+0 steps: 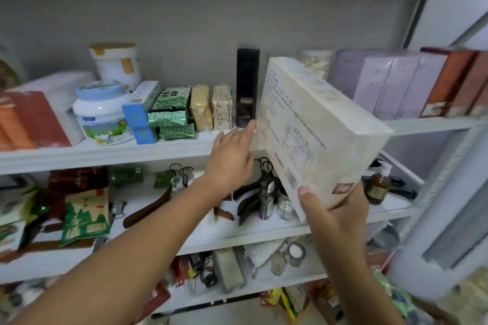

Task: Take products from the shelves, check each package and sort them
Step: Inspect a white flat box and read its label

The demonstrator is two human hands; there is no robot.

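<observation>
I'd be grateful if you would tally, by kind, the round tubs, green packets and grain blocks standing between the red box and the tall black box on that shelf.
Round tubs: 2
Green packets: 2
Grain blocks: 2
Total: 6

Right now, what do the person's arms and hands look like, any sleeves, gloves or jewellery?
Both are bare: the left hand and right hand wear no gloves or visible rings, and the left forearm and right forearm show no sleeve, watch or bracelet.
</observation>
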